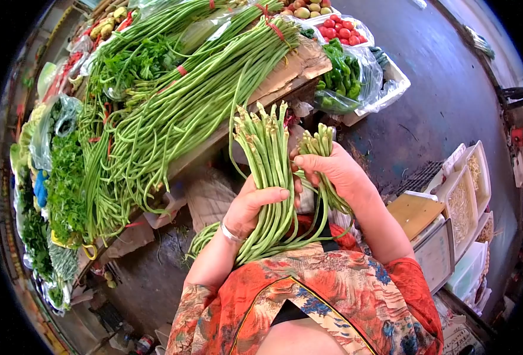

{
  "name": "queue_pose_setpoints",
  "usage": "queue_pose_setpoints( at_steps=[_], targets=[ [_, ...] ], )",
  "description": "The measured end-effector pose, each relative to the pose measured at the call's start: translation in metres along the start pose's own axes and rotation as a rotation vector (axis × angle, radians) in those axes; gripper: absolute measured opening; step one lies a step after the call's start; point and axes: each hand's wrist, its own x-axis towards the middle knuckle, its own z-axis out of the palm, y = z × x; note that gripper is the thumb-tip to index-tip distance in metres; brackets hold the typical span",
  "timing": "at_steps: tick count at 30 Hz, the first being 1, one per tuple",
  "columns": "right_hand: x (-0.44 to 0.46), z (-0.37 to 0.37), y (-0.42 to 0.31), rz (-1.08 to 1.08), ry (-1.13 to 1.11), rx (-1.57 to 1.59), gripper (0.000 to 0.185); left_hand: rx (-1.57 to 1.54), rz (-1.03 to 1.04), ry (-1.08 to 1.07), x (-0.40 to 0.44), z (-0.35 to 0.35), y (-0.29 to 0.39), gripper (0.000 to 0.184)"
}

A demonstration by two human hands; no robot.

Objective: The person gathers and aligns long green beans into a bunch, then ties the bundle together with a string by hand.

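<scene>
My left hand (249, 210) is closed round a thick bunch of long green beans (265, 160), its cut stem ends pointing up and away from me. The bean tails hang down and curl against my lap and forearm. In my right hand (332, 168) is a smaller bunch of long beans (316, 142), pinched with the thumb across it, just right of the larger bunch. The two bunches stand side by side, tips roughly upright. Beyond my left hand, a big heap of long beans (196, 100), tied in places with red bands, lies on the stall table.
Leafy greens (66, 183) lie along the stall's left side. Behind the heap are a box of tomatoes (339, 29) and bagged green peppers (339, 71) in a white foam box (394, 89). White tubs (459, 201) stand at the right, near a brown board (415, 214).
</scene>
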Motion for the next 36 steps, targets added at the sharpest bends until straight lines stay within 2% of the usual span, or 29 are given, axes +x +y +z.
queue_pose_setpoints(
  at_steps=[9,12,14,15,20,23,28,31,36],
  targets=[
    [0.003,0.003,0.006,0.001,-0.014,0.056,0.022,0.144,-0.008,-0.059,0.001,0.005,0.003,0.051],
    [0.001,0.005,0.005,0.051,0.058,0.086,0.02,0.1,0.006,0.002,0.002,0.006,0.001,0.052],
    [-0.001,0.005,0.008,-0.029,0.13,0.168,0.018,0.065,0.058,0.058,0.003,0.008,0.001,0.052],
    [-0.003,0.0,0.007,-0.026,0.066,0.124,0.015,0.056,0.044,0.063,0.002,0.01,0.003,0.053],
    [-0.004,0.002,0.002,-0.001,0.094,0.216,0.016,0.134,-0.016,0.068,0.004,0.001,0.004,0.05],
    [0.003,-0.01,-0.004,-0.154,0.064,0.335,0.012,0.161,0.032,0.099,0.006,0.0,0.006,0.049],
    [0.001,-0.002,-0.01,-0.101,0.154,0.251,0.012,0.214,0.064,0.061,0.007,0.006,0.004,0.042],
    [0.0,-0.001,-0.007,-0.085,0.154,0.199,0.01,0.223,0.056,-0.009,0.009,0.009,0.004,0.048],
    [0.002,-0.001,-0.007,-0.107,0.095,0.074,0.016,0.258,0.043,0.03,0.008,0.01,0.006,0.049]
  ],
)
